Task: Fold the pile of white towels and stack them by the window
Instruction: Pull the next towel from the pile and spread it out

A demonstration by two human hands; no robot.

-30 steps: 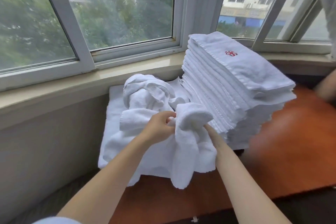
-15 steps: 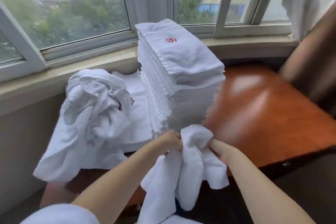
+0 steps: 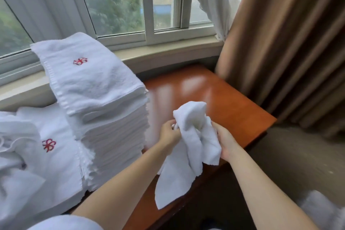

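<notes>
Left hand (image 3: 169, 133) and right hand (image 3: 226, 141) each grip the bunched white towel (image 3: 188, 147), held above the tabletop (image 3: 214, 95). Risk: spreading it leftward could nudge the tall folded stack (image 3: 104, 117) and topple it.

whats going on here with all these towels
A person is folding white towels at a wooden table by the window. Both hands, the left hand and the right hand, grip one crumpled towel above the table, not yet folded. A tall stack of folded towels stands to the left by the sill, and a loose pile of unfolded ones lies further left.
</notes>
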